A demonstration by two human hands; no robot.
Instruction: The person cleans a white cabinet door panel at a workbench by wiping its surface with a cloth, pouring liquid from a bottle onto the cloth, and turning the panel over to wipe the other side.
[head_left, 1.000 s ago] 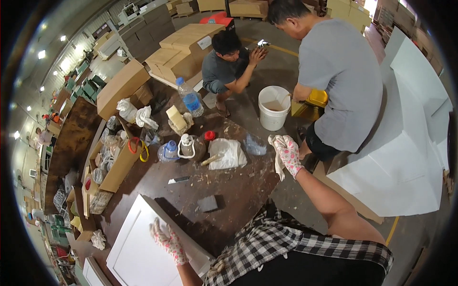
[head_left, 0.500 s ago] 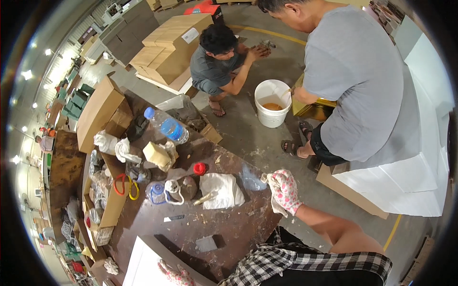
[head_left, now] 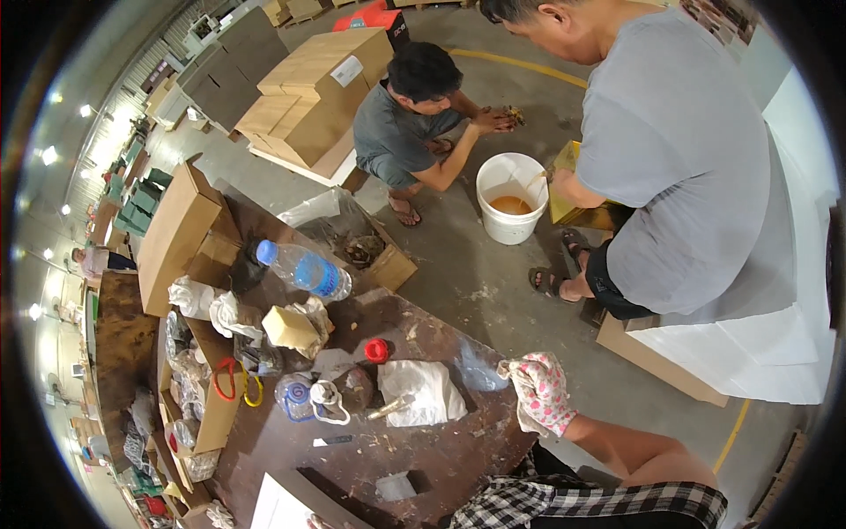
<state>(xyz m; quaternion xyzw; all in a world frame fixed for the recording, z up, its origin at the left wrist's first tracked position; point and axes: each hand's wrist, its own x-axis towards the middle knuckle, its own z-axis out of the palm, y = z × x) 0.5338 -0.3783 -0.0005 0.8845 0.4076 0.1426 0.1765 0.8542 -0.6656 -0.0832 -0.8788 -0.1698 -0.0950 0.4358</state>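
My right hand [head_left: 548, 398], in a white glove with pink spots, is closed around a white cloth [head_left: 520, 377] beyond the right edge of the brown worktable. Only a sliver of my left hand [head_left: 315, 522] shows at the bottom edge, by a white panel [head_left: 280, 504]; its fingers are hidden. On the stained worktable [head_left: 370, 467] lie a white rag [head_left: 432, 397] with a brush-like stick [head_left: 389, 408] on it, a small grey block [head_left: 396, 487] and a dark-and-white blade-like strip [head_left: 332, 440]. A red cap [head_left: 376, 350] sits behind the rag.
A water bottle [head_left: 308, 271], a yellowish sponge block [head_left: 289, 328] and squat containers [head_left: 295, 397] stand on the table. Scissors with red and yellow handles [head_left: 253, 390] hang at an open carton [head_left: 216, 414]. Beyond, one person [head_left: 405, 132] squats and another [head_left: 679, 159] leans by a white bucket [head_left: 511, 198].
My view has shifted, so the table sits lower in the picture. My left hand has mostly slipped out below. The leaning person's hand stays by the bucket.
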